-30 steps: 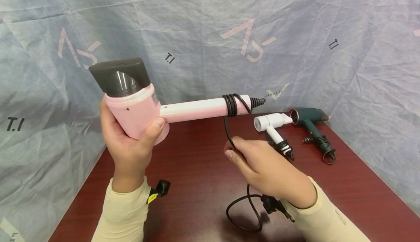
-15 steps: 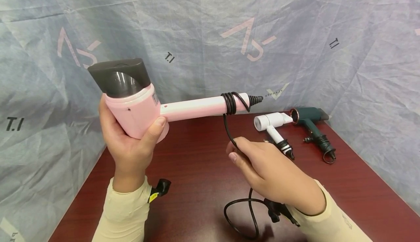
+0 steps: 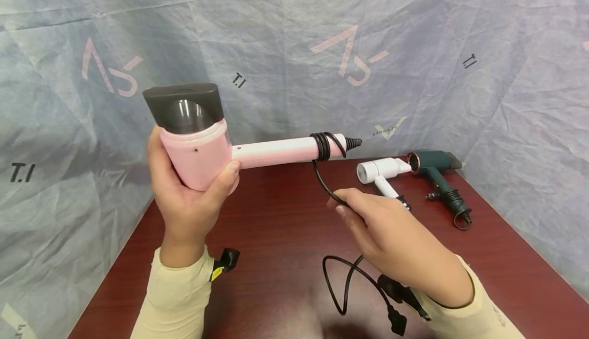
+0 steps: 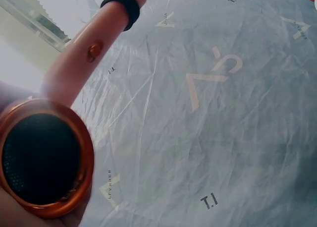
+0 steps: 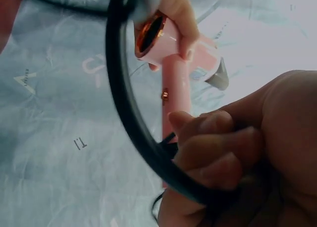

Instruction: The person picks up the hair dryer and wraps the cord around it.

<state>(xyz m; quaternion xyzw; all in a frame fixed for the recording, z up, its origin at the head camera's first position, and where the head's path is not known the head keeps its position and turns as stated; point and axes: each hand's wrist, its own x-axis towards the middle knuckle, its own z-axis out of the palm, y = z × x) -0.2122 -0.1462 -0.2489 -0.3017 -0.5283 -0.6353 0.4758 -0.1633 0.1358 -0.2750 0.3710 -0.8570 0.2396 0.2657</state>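
A pink hair dryer [image 3: 198,157] with a dark nozzle [image 3: 186,109] is held in the air by my left hand [image 3: 188,211], its fingers and thumb wrapped round the body. The handle points right, with several turns of black cord [image 3: 323,146] near its end. Below the handle, my right hand [image 3: 395,236] grips the cord's free length, which also shows in the right wrist view as a thick dark loop [image 5: 121,83]. The cord's tail hangs past that hand to a black plug [image 3: 397,321]. In the left wrist view the dryer's round mesh end [image 4: 42,157] has a copper rim.
A white hair dryer [image 3: 379,170] and a dark green one [image 3: 434,162], both with wound cords, lie at the back right of the reddish-brown table [image 3: 267,236]. A grey printed cloth [image 3: 285,47] hangs behind and along both sides.
The pink dryer has shifted slightly right and turned a little. My right hand has moved right and down with the cord, and the plug now hangs in view below it.
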